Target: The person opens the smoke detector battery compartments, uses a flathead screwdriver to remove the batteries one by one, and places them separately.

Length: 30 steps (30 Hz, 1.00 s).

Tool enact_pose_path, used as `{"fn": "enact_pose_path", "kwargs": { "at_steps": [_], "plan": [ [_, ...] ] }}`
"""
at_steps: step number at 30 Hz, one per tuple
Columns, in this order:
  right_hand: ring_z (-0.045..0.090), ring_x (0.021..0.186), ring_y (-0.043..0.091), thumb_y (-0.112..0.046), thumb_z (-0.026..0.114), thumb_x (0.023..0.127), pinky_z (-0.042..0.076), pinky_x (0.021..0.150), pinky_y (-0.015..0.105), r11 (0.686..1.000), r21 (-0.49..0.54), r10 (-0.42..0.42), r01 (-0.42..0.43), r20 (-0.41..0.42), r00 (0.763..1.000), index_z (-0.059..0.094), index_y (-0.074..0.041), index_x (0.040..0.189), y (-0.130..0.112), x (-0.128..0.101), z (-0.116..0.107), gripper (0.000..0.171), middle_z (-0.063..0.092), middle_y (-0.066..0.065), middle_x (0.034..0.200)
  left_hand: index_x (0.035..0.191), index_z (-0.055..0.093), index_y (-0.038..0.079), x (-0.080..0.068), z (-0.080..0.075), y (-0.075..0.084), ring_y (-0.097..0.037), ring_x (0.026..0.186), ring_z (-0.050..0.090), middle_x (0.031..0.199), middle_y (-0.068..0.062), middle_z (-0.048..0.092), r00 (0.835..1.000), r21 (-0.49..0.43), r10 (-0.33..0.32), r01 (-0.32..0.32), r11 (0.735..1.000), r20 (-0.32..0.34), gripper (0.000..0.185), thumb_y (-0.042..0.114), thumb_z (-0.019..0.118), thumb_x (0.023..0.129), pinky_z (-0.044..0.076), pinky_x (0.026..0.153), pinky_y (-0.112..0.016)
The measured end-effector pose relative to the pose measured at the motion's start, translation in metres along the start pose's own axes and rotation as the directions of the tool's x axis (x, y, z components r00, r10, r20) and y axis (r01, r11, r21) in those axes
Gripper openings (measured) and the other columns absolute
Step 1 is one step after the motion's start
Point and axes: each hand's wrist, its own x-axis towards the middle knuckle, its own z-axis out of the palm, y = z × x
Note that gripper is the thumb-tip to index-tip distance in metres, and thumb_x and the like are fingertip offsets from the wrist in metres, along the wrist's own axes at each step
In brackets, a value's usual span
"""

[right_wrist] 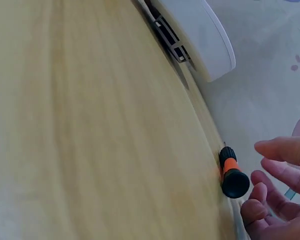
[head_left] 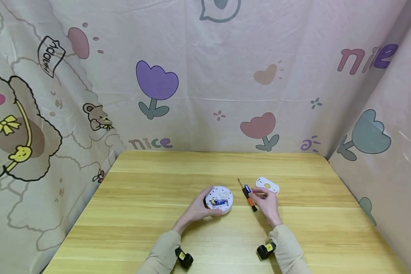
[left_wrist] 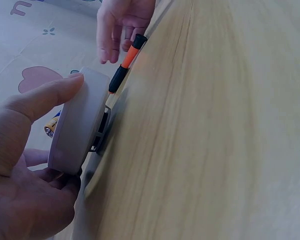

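left hand [head_left: 198, 210]: grasping the smoke detector [head_left: 220, 199] by its rim, thumb on one side and fingers curled round the other. In the left wrist view the thumb lies along the white edge and the palm cups the underside.
right hand [head_left: 268, 203]: released, holds nothing; fingers loosely bent and spread just beside the screwdriver [head_left: 248, 195]. In the right wrist view the fingertips are near the handle's black end cap, not on it.
smoke detector: round, white, back side up, on the table [head_left: 150, 213] just below centre, at 9 o'clock from the screwdriver. Vent slots show along its edge in the wrist views.
battery [head_left: 220, 201]: one, blue, sitting in the detector's open compartment. Has print on it, too small to read.
screwdriver: one, orange and black handle, thin shaft, lying flat between the two hands, tip toward 11 o'clock.
cover plate [head_left: 267, 185]: one, white, flat, with a yellowish spot in the middle, at 1 o'clock from the right hand, apart from it.
backdrop [head_left: 205, 76]: cloth with tulips, hearts, a bear; "nice" printed twice, "happy" once on a tilted tag at upper left.
wrist cameras: two, black with yellow, one on each sleeve.
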Motion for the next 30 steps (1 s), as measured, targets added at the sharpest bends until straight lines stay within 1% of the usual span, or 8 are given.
{"fn": "enact_pose_path", "kwargs": {
  "at_steps": [4, 6, 9, 16, 20, 23, 26, 30],
  "plan": [
    [0.058, 0.068, 0.0, -0.008, 0.08, 0.084, 0.049, 0.059, 0.014, 0.999, -0.008, -0.051, 0.051, 0.023, 0.998, 0.074, 0.002, 0.111, -0.006, -0.002, 0.001, 0.029, 0.074, 0.019, 0.104, 0.156, 0.027, -0.003, 0.0, 0.0, 0.0, -0.049, 0.149, 0.029, 0.161, -0.028, 0.03, 1.0, -0.008, 0.008, -0.008, 1.0, 0.002, 0.106, 0.023, 0.088, 0.073, 0.02, 0.123, -0.067],
    [0.06, 0.072, 0.001, -0.008, 0.08, 0.084, 0.051, 0.063, 0.014, 0.997, 0.01, -0.08, 0.08, 0.049, 0.996, 0.073, 0.002, 0.114, -0.008, -0.003, 0.002, 0.032, 0.073, 0.02, 0.103, 0.156, 0.027, -0.003, 0.001, -0.001, 0.0, -0.048, 0.149, 0.029, 0.161, -0.028, 0.03, 1.0, -0.011, 0.01, -0.01, 1.0, 0.003, 0.106, 0.023, 0.088, 0.073, 0.02, 0.123, -0.066],
    [0.063, 0.079, 0.003, -0.008, 0.08, 0.084, 0.053, 0.072, 0.013, 0.992, 0.031, -0.127, 0.125, 0.088, 0.988, 0.071, 0.002, 0.117, -0.01, -0.003, 0.004, 0.035, 0.071, 0.024, 0.108, 0.156, 0.027, -0.003, 0.001, -0.001, 0.0, -0.048, 0.149, 0.029, 0.161, -0.028, 0.03, 1.0, -0.01, 0.011, -0.01, 1.0, 0.006, 0.106, 0.024, 0.088, 0.073, 0.02, 0.124, -0.065],
    [0.065, 0.097, 0.022, -0.011, 0.08, 0.085, 0.052, 0.08, 0.013, 0.981, 0.002, -0.195, 0.196, 0.115, 0.974, 0.07, 0.002, 0.119, -0.008, -0.003, 0.006, 0.038, 0.07, 0.024, 0.116, 0.156, 0.027, -0.004, 0.0, -0.001, 0.001, -0.049, 0.148, 0.03, 0.16, -0.029, 0.031, 1.0, -0.002, 0.013, -0.013, 1.0, 0.011, 0.106, 0.024, 0.088, 0.074, 0.021, 0.123, -0.067],
    [0.065, 0.1, 0.025, -0.008, 0.079, 0.084, 0.053, 0.081, 0.015, 0.969, 0.036, -0.247, 0.244, 0.149, 0.958, 0.068, 0.005, 0.12, -0.008, -0.002, 0.008, 0.04, 0.069, 0.026, 0.116, 0.156, 0.027, -0.003, 0.0, -0.001, 0.0, -0.048, 0.149, 0.03, 0.161, -0.029, 0.031, 1.0, -0.006, 0.008, -0.008, 1.0, 0.011, 0.106, 0.024, 0.088, 0.074, 0.021, 0.123, -0.066],
    [0.065, 0.098, 0.024, -0.005, 0.079, 0.083, 0.055, 0.082, 0.02, 0.956, 0.063, -0.294, 0.287, 0.191, 0.937, 0.067, 0.006, 0.121, -0.008, -0.003, 0.011, 0.041, 0.067, 0.03, 0.115, 0.156, 0.027, -0.004, 0.0, -0.001, 0.0, -0.049, 0.148, 0.03, 0.16, -0.029, 0.031, 1.0, -0.002, 0.017, -0.017, 1.0, 0.013, 0.105, 0.024, 0.088, 0.074, 0.021, 0.122, -0.067],
    [0.064, 0.098, 0.026, -0.004, 0.079, 0.083, 0.057, 0.085, 0.028, 0.945, 0.059, -0.325, 0.321, 0.235, 0.916, 0.066, 0.005, 0.123, -0.009, -0.005, 0.014, 0.043, 0.065, 0.031, 0.116, 0.156, 0.027, -0.004, 0.0, -0.002, 0.001, -0.048, 0.148, 0.031, 0.16, -0.029, 0.031, 1.0, -0.002, 0.017, -0.017, 1.0, 0.018, 0.106, 0.025, 0.088, 0.075, 0.022, 0.123, -0.066],
    [0.06, 0.105, 0.03, -0.01, 0.081, 0.082, 0.055, 0.094, 0.041, 0.941, 0.017, -0.329, 0.339, 0.288, 0.899, 0.069, -0.003, 0.122, -0.012, -0.008, 0.018, 0.042, 0.066, 0.022, 0.123, 0.156, 0.027, -0.005, 0.0, -0.002, 0.001, -0.048, 0.148, 0.032, 0.16, -0.029, 0.032, 1.0, -0.002, 0.02, -0.02, 1.0, 0.019, 0.106, 0.026, 0.088, 0.075, 0.022, 0.122, -0.066]
  ]
}}
